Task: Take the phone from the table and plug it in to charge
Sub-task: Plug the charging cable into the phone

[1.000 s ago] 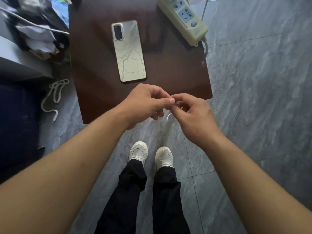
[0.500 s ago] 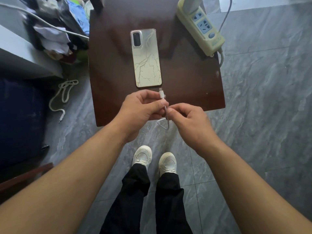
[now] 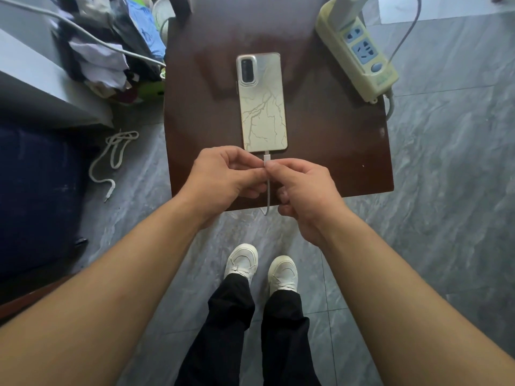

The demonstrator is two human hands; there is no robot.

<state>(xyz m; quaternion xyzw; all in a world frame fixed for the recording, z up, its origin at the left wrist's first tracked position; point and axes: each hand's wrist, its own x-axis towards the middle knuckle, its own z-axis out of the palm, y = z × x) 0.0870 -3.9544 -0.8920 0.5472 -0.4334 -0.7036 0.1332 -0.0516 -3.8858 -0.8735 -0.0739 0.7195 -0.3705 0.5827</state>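
Pale gold rectangular phone with a cracked-vein pattern [image 3: 262, 103] lies face down on the dark brown wooden desk [image 3: 334, 151], camera end away from the person, near the desk's middle. Thin white charging cable [image 3: 268, 195] is pinched by both hands just below the phone's near edge; its white plug tip [image 3: 267, 157] meets the phone's bottom edge, cannot tell if fully seated. Left hand [image 3: 225, 176] grasps the cable with thumb and forefinger, other fingers curled. Right hand [image 3: 303, 188] pinches the same spot from the other side, fingertips touching the left's. Cable drops between the hands past the desk's front edge. Cream plastic power strip with blue sockets [image 3: 359, 51] sits at the far right corner of the desk, a plug in its top end, well apart from the phone. Grey marbled tile floor [image 3: 446, 190] below; white shoes [image 3: 260, 268], black trousers. Loose white cord [image 3: 114, 157] on the floor left of the desk; pile of clothes [image 3: 111, 48] far left.
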